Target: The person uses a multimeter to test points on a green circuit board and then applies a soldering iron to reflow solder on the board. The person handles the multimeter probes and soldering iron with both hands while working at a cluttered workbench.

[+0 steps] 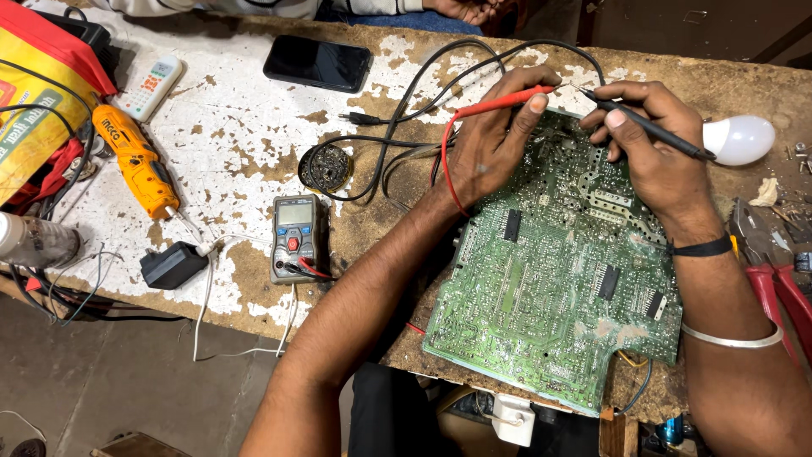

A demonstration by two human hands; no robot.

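A large green circuit board [550, 288] lies solder side up on the worn wooden bench. My left hand [491, 140] rests on its far left corner and pinches a red test probe [507, 100], tip pointing right. My right hand [655, 148] holds a black test probe [651, 127] like a pen, tip pointing left. The two tips nearly meet above the board's far edge. Red and black leads run left to a grey multimeter [294, 237] lying flat on the bench.
An orange electric screwdriver [135, 161], a white remote [150, 85], a black phone [317, 63], a black adapter [173, 265] and a round coil part [326, 167] lie to the left. A white bulb [740, 140] and red-handled pliers [782, 288] lie at right. Another person's hand [465, 8] shows at the far edge.
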